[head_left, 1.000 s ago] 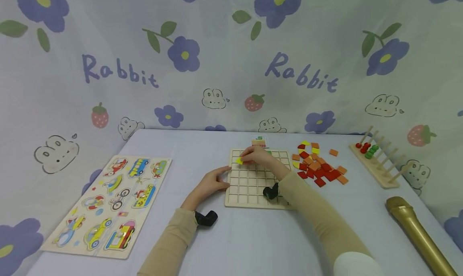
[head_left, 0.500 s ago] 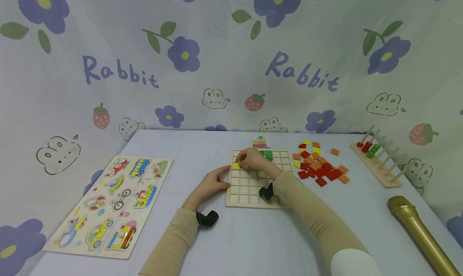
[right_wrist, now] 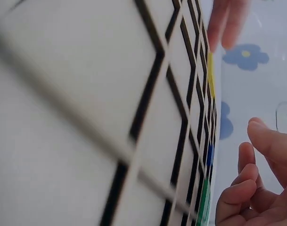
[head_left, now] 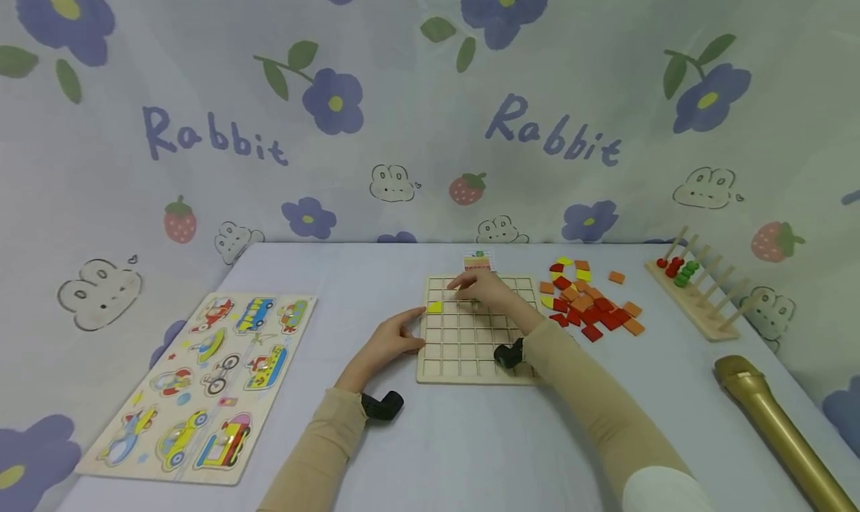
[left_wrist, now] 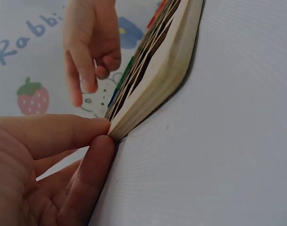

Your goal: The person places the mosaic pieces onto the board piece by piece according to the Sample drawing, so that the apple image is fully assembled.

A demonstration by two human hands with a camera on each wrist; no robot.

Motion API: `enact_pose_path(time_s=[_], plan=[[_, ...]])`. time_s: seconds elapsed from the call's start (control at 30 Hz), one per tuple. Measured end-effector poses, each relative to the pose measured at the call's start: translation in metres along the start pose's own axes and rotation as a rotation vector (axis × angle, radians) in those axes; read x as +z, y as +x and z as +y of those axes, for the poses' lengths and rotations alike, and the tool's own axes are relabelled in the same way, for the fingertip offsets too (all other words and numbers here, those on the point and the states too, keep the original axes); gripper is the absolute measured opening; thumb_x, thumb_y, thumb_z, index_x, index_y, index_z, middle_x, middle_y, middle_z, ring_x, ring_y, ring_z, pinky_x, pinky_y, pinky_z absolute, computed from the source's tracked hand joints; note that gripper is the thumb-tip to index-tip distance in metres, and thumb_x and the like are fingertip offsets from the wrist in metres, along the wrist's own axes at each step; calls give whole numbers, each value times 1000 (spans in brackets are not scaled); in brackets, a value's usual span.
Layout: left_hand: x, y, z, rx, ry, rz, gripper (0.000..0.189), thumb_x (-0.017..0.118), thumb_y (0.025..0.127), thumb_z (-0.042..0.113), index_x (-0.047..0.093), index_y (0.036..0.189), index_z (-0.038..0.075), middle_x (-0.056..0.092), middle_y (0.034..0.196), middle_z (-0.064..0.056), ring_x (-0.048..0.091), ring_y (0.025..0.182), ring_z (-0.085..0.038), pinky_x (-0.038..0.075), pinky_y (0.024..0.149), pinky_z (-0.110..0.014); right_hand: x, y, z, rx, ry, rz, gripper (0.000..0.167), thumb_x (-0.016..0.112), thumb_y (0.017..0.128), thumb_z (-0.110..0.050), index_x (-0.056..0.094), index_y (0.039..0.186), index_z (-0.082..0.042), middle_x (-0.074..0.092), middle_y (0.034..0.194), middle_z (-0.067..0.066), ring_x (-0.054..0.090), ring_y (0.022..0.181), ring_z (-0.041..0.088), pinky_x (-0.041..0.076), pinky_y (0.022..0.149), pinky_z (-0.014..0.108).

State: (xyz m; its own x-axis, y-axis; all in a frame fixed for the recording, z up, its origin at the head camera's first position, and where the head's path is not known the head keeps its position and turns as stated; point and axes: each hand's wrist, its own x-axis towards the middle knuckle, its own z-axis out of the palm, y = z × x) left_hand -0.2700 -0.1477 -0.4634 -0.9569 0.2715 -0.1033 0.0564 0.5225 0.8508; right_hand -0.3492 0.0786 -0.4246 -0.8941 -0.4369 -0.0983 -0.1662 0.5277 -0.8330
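A wooden grid board (head_left: 450,351) lies on the table in front of me. My left hand (head_left: 386,345) rests against its left edge, thumb and index finger spread along it; in the left wrist view the fingertips press the rim. A yellow square tile (head_left: 434,307) sits in a left-column cell near the top. Over the upper rows hovers my right hand (head_left: 489,291), holding nothing, its thumb and fingers apart in the right wrist view. That view also shows green (right_wrist: 203,197) and blue (right_wrist: 209,154) pieces at the board's far side, which the right hand hides in the head view.
Loose red, orange and yellow tiles (head_left: 591,310) are spread right of the board. A pattern card (head_left: 478,261) lies behind it. Further right are a peg stand with beads (head_left: 699,295) and a gold microphone (head_left: 773,430). A vehicle puzzle board (head_left: 201,385) lies left.
The right hand has set the yellow tile into a left-column cell, let go of it and moved right over the upper rows. The left hand stays at the board's edge.
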Motion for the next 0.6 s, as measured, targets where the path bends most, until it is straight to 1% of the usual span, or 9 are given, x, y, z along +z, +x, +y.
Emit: enact_pose_path(time_s=[0.13, 0.27, 0.3, 0.33, 0.43, 0.5, 0.53, 0.57, 0.6], plan=[[-1, 2, -1, -13, 8, 12, 65, 70, 78, 13, 45, 138, 16, 55, 66, -4, 50, 59, -13, 41, 56, -26, -20, -8, 14, 61, 48, 44, 26, 60, 89, -12, 65, 114, -7, 58, 111, 11, 50, 97, 23, 42, 84, 35], [-1, 4, -1, -22, 21, 16, 66, 71, 77, 14, 45, 138, 17, 54, 65, -4, 48, 59, -13, 40, 56, -27, -44, -19, 33, 96, 97, 111, 29, 59, 90, -14, 63, 117, -7, 56, 114, 12, 48, 98, 24, 43, 82, 35], [0, 4, -1, -21, 21, 16, 66, 71, 77, 14, 45, 138, 17, 54, 65, -4, 48, 59, -13, 40, 56, -27, -51, -23, 38, 106, 109, 131, 30, 59, 90, -15, 62, 119, -6, 56, 113, 11, 49, 96, 23, 43, 81, 34], [0, 4, -1, -21, 23, 15, 66, 71, 77, 15, 45, 138, 16, 54, 64, -4, 48, 59, -13, 40, 56, -27, -58, -26, 43, 117, 125, 154, 30, 59, 90, -15, 62, 119, -6, 57, 107, 12, 50, 89, 22, 43, 77, 33], [0, 4, -2, -18, 22, 11, 66, 71, 78, 14, 45, 138, 16, 54, 65, -4, 47, 59, -13, 40, 56, -27, -78, -37, 59, 170, 188, 211, 33, 58, 91, -16, 58, 123, -6, 55, 103, 7, 49, 79, 16, 44, 71, 28], [0, 3, -2, -16, 16, 9, 66, 71, 78, 14, 45, 138, 16, 54, 64, -4, 48, 58, -13, 40, 56, -26, -90, -45, 70, 206, 218, 248, 35, 57, 92, -18, 56, 125, -7, 54, 104, 6, 47, 74, 15, 43, 66, 25], [0, 3, -2, -15, 12, 8, 66, 71, 77, 13, 45, 138, 15, 54, 64, -4, 48, 58, -13, 40, 56, -26, -96, -49, 75, 220, 226, 261, 36, 56, 92, -19, 55, 127, -7, 54, 106, 8, 47, 73, 16, 43, 65, 25], [1, 2, -2, -14, 8, 7, 66, 71, 78, 13, 45, 138, 15, 54, 65, -4, 48, 58, -13, 40, 55, -26, -101, -54, 80, 227, 230, 272, 38, 56, 93, -19, 53, 128, -6, 53, 113, 9, 49, 77, 17, 45, 67, 25], [1, 2, -2, -14, 4, 5, 66, 71, 78, 13, 45, 138, 14, 54, 65, -4, 48, 58, -13, 40, 55, -26, -106, -58, 86, 240, 228, 289, 39, 55, 93, -20, 52, 129, -6, 53, 116, 12, 51, 76, 20, 45, 66, 26]])
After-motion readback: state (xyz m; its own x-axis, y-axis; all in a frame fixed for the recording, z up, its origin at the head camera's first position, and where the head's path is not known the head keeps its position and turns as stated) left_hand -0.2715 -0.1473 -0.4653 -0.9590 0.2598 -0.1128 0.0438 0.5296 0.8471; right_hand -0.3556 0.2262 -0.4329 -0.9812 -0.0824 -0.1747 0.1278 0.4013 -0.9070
